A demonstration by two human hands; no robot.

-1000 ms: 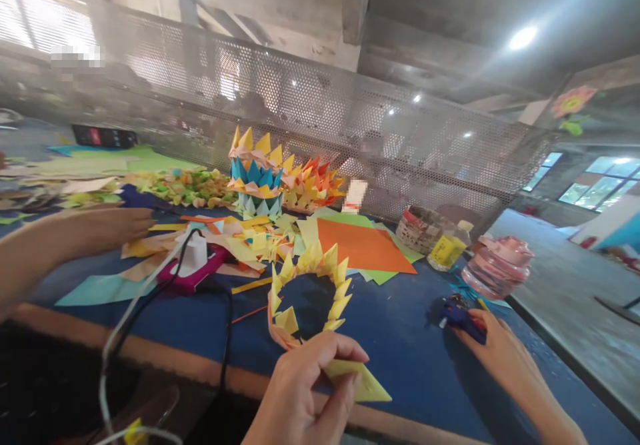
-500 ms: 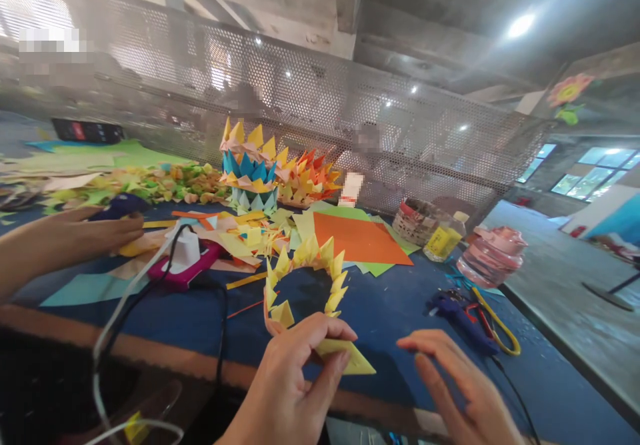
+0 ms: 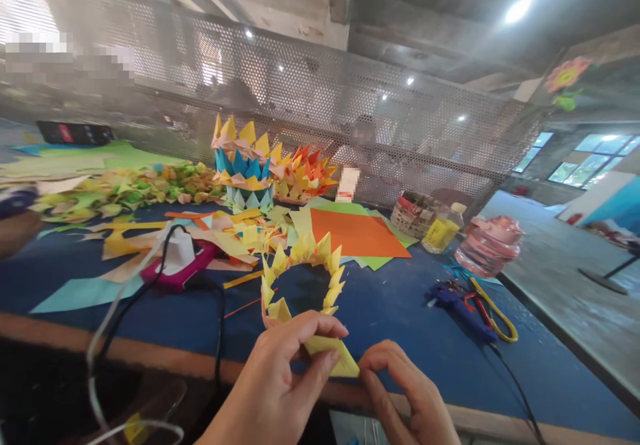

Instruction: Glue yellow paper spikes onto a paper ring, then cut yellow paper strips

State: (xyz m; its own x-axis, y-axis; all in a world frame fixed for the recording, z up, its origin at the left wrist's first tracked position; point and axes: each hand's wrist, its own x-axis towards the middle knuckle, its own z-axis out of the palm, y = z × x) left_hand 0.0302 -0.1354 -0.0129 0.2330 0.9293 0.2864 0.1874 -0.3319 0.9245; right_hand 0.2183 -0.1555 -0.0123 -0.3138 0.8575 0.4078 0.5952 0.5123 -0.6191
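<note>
A ring of yellow folded-paper points point(image 3: 336, 284) stands near the table's front edge. My left hand point(image 3: 295, 372) is closed at the ring's near side, with a yellow folded paper piece point(image 3: 336, 356) pinched between thumb and fingers. The piece's free corner points right. At that corner, my right hand point(image 3: 400, 382) has its thumb and index finger pressed together on the paper tip. The left hand covers the near part of the ring.
Paper scraps point(image 3: 235, 235), a pink power strip point(image 3: 187, 268) and cables lie left. Stacked paper crowns point(image 3: 245, 165) and orange paper point(image 3: 355, 232) stand or lie behind. A blue glue gun point(image 3: 460, 308) and pink bottle point(image 3: 490, 245) are right. Another person's hand point(image 3: 17, 232) is far left.
My right hand has moved left and closed on the tip of the yellow piece. The other person's hand has moved left, carrying a dark blue tool.
</note>
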